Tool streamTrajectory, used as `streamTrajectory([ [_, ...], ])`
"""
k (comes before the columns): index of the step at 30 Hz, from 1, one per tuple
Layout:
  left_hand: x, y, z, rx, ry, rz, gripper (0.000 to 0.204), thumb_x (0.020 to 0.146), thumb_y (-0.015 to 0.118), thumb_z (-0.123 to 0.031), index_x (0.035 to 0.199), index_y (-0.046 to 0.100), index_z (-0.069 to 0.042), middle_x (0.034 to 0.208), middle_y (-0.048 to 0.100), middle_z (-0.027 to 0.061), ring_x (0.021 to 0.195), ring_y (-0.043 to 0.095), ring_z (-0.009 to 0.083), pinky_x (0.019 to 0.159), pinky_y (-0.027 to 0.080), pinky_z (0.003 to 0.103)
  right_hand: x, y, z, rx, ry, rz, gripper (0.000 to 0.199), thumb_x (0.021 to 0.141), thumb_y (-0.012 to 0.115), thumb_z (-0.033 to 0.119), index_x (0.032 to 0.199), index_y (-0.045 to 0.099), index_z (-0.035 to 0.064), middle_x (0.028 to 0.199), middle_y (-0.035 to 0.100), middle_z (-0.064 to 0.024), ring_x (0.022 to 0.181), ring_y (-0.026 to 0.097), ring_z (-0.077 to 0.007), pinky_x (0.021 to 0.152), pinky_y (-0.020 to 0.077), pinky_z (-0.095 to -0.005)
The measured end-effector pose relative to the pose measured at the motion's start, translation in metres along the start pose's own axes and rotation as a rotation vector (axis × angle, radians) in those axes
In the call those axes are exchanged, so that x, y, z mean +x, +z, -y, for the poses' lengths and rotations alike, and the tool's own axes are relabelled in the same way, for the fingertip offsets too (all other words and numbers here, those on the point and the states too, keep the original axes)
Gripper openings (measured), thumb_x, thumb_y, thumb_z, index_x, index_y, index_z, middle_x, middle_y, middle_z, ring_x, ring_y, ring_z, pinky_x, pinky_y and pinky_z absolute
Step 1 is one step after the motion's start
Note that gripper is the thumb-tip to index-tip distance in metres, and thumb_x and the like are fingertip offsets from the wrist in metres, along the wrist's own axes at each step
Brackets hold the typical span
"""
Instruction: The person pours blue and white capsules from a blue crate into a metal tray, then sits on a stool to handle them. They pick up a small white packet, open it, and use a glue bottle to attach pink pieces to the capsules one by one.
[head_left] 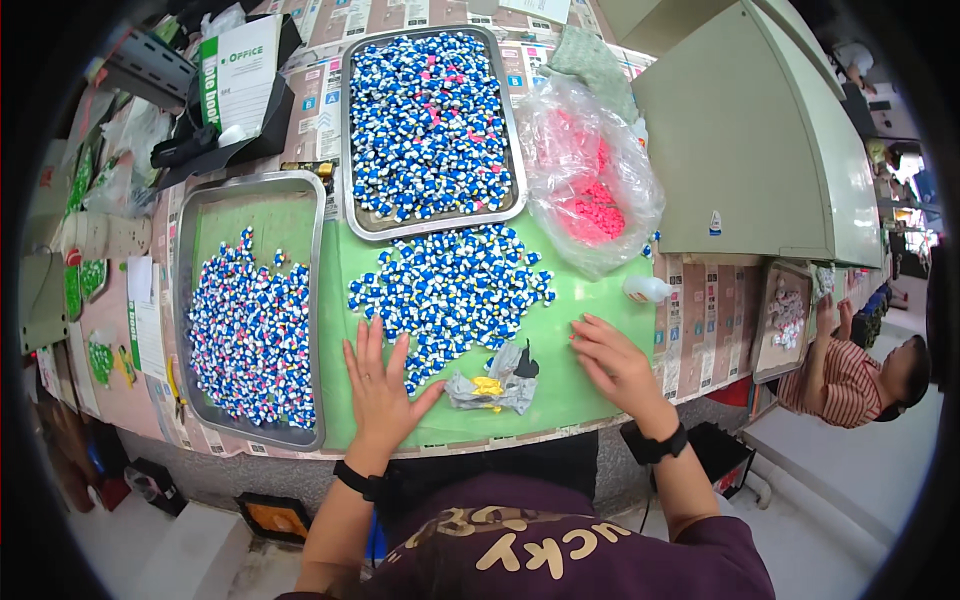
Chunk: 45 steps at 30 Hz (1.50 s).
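A loose pile of small blue-and-white pieces [455, 290] covers part of the green mat [600, 400] in front of me. At the pile's near left edge my left hand [385, 390] lies with its fingers spread, holding nothing. My right hand [615, 365] hovers over or rests on the mat to the right of the pile, its fingers stretched out. A tiny reddish spot shows by its fingertips; I cannot make out what it is. Between the hands lies a crumpled grey wrapping [460, 392] with a yellow lump [487, 386] on it and a black scrap [525, 363] beside it.
Behind the pile stands a metal tray [348, 180] full of similar pieces; another tray [318, 300] is at left. A clear bag [545, 200] of pink pieces and a small white bottle [647, 289] sit at right, near a grey-green cabinet [730, 150]. Another person [850, 380] works far right.
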<state>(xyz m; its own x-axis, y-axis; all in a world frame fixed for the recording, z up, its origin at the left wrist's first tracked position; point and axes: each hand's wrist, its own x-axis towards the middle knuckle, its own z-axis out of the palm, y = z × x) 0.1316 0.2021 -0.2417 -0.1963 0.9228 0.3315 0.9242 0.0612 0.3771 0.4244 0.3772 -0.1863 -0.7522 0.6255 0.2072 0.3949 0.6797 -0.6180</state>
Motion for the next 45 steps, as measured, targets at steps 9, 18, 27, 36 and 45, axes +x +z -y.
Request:
streamTrajectory([
  [9,0.003,-0.004,-0.002,-0.017,0.02,-0.063,0.09,0.077,0.075,-0.043,0.146,0.026,-0.012,0.154,0.022,0.0211,0.142,0.022,0.0417,0.112,0.018,0.061,0.115,0.004,0.022,0.056,-0.016,-0.117,0.01,0.08,0.063,-0.002,0.089,0.059,0.0005,0.086,0.064,-0.0147,0.084,0.063,-0.0322,0.074,0.0493,-0.0383],
  [18,-0.007,-0.001,-0.004,-0.038,0.009,-0.155,0.085,0.08,0.074,-0.041,0.143,0.027,-0.008,0.152,0.026,0.0196,0.14,0.026,0.0413,0.112,0.025,0.056,0.134,0.032,0.005,-0.16,-0.141,-0.063,0.015,0.075,0.061,-0.003,0.087,0.055,0.0022,0.077,0.062,-0.0168,0.075,0.061,-0.0367,0.066,0.0467,-0.045],
  [27,-0.018,-0.015,-0.005,-0.213,-0.021,-0.189,0.081,0.079,0.075,-0.025,0.142,0.029,-0.003,0.149,0.027,0.0204,0.14,0.024,0.042,0.114,0.025,0.05,0.144,0.039,0.005,-0.241,-0.143,-0.023,0.013,0.076,0.058,-0.003,0.087,0.053,0.0035,0.073,0.062,-0.0179,0.07,0.061,-0.0389,0.061,0.0464,-0.0454],
  [36,-0.031,-0.043,-0.031,-0.456,0.001,-0.095,0.075,0.078,0.076,-0.018,0.139,0.035,-0.005,0.144,0.034,0.0198,0.135,0.032,0.0388,0.111,0.03,0.046,0.092,-0.013,0.041,-0.091,-0.122,-0.116,0.016,0.078,0.066,-0.003,0.085,0.052,0.0005,0.072,0.059,-0.0069,0.067,0.06,-0.0164,0.066,0.049,-0.0289],
  [45,0.005,-0.018,-0.082,-0.463,0.157,0.076,0.068,0.075,0.077,-0.015,0.132,0.042,-0.002,0.128,0.049,0.0201,0.12,0.046,0.0383,0.101,0.039,0.044,-0.008,-0.021,0.006,-0.002,0.088,-0.064,0.017,0.077,0.062,-0.006,0.092,0.056,0.0008,0.083,0.06,-0.0078,0.076,0.06,-0.0176,0.067,0.0482,-0.0294],
])
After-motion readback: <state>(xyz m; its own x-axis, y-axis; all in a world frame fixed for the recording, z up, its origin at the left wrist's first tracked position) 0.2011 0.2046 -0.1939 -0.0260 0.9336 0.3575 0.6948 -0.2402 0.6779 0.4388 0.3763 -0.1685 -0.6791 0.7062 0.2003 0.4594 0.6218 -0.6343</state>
